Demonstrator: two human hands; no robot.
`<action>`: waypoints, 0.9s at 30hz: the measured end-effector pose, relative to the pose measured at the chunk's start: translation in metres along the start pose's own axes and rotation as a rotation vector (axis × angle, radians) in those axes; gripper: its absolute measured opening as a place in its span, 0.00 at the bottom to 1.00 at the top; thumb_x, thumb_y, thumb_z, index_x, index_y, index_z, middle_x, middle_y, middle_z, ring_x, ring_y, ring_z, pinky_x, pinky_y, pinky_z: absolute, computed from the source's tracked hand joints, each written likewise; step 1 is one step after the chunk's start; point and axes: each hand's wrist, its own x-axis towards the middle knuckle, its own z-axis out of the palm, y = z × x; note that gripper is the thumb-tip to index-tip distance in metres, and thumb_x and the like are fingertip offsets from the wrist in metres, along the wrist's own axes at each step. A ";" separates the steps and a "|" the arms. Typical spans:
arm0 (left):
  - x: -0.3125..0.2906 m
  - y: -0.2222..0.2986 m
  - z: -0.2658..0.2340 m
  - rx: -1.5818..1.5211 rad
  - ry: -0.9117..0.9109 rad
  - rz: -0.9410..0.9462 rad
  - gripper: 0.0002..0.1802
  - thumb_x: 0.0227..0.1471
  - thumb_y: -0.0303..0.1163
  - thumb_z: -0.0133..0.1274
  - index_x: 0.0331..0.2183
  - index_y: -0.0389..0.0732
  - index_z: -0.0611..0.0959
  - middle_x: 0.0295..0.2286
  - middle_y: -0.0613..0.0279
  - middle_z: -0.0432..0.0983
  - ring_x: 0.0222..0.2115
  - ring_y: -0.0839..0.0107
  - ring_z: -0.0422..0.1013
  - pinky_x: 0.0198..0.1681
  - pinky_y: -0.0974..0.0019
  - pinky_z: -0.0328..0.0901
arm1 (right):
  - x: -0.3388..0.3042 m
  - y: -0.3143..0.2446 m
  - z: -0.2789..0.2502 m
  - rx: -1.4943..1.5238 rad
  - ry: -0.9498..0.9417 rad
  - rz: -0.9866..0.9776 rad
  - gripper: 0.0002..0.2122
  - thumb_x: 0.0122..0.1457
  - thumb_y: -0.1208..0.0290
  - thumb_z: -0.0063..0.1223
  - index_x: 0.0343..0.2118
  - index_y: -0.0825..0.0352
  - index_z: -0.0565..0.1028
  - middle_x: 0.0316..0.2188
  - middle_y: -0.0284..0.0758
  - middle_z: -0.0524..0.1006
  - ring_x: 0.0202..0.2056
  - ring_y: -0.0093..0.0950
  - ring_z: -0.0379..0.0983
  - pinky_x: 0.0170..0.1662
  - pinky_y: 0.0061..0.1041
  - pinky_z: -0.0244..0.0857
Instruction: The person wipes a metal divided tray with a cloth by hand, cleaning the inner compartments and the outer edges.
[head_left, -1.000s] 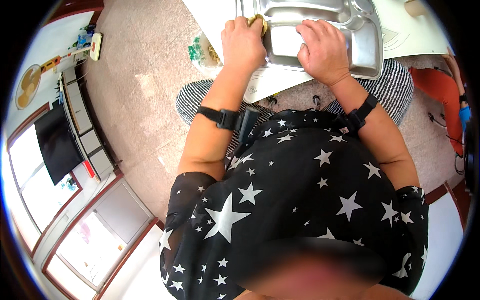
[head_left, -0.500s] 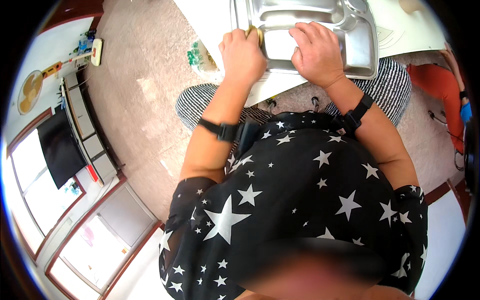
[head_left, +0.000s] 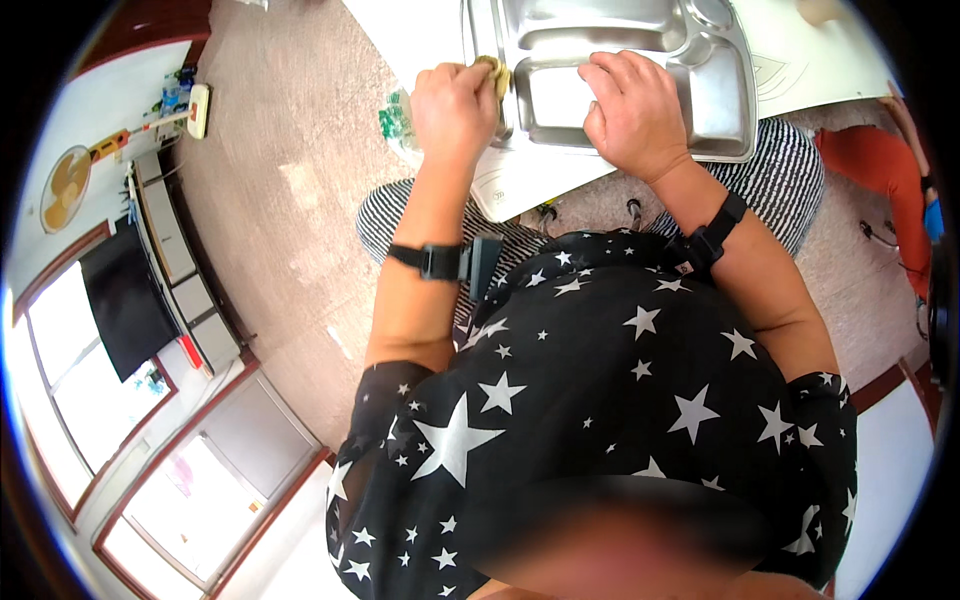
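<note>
A steel compartment tray [head_left: 585,141] lies on the white table in front of me. My left hand [head_left: 452,110] is at its left edge, fingers closed on a small crumpled olive-yellow wad [head_left: 496,78], which sits over the tray's narrow left compartment. I cannot make out whether the wad is cloth or something else. My right hand [head_left: 640,118] rests over the divider between the large near compartment and the one on the right. Its fingers are slightly bent and side by side, the thumb stands apart, and nothing shows in it.
Beside my left hand is a clear plastic bag with green print [head_left: 396,122]. The white table [head_left: 820,70] reaches to the right, where another person in orange trousers [head_left: 868,165] sits. A standing fan [head_left: 66,190] and a black screen [head_left: 127,302] are off to the left.
My left hand has moved left with the olive-yellow wad, from the large compartment's edge to the narrow left compartment. My right hand has stayed nearly in place on the tray.
</note>
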 end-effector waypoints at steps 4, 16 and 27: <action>-0.012 0.009 -0.009 0.140 -0.157 0.025 0.16 0.46 0.26 0.57 0.40 0.44 0.87 0.33 0.58 0.77 0.37 0.57 0.73 0.39 0.55 0.67 | 0.001 0.000 0.002 -0.005 -0.013 0.004 0.17 0.47 0.73 0.56 0.44 0.64 0.77 0.45 0.37 0.76 0.48 0.37 0.72 0.54 0.40 0.64; -0.005 0.008 -0.019 0.145 -0.228 0.076 0.18 0.44 0.25 0.55 0.41 0.43 0.86 0.35 0.60 0.77 0.40 0.57 0.71 0.42 0.54 0.66 | 0.005 -0.002 -0.002 0.003 -0.026 0.009 0.18 0.47 0.73 0.56 0.44 0.64 0.77 0.44 0.36 0.77 0.48 0.37 0.72 0.53 0.40 0.64; -0.014 0.016 -0.020 0.093 -0.212 0.031 0.20 0.43 0.24 0.56 0.42 0.41 0.85 0.36 0.57 0.76 0.40 0.55 0.71 0.43 0.54 0.66 | 0.006 -0.004 -0.008 0.001 -0.036 0.009 0.18 0.47 0.73 0.57 0.44 0.65 0.78 0.44 0.36 0.77 0.47 0.36 0.72 0.53 0.40 0.64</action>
